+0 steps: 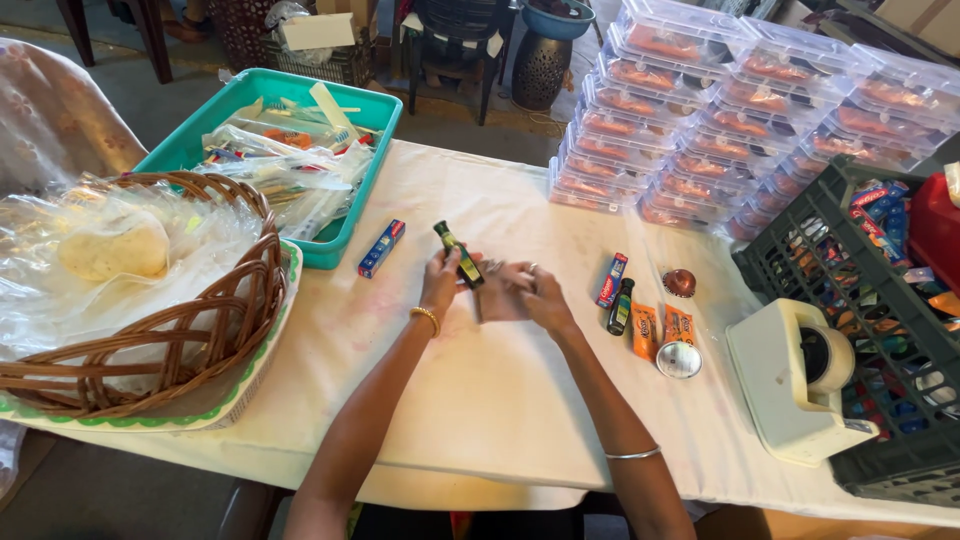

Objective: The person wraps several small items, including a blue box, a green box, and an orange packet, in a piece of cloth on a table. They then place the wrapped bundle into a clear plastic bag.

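fingers [447,268] of the left hand [441,280] pinch a small dark bottle [459,254], right hand [525,290] touching.

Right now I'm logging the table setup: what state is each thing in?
Small dark bottle: held in left hand, tilted.
Right hand: beside the bottle, contents unclear.
Teal tray: full of packets.
Clear boxes: stacked, lids shut.
Tape dispenser: roll loaded.

On the worktop [480,390] a basket [150,330] is set at the left, a tray [365,105] behind it; stacked boxes [740,110] are placed at the far right, a crate [880,330] and tape dispenser [795,380] nearer, small sachets [660,328] between
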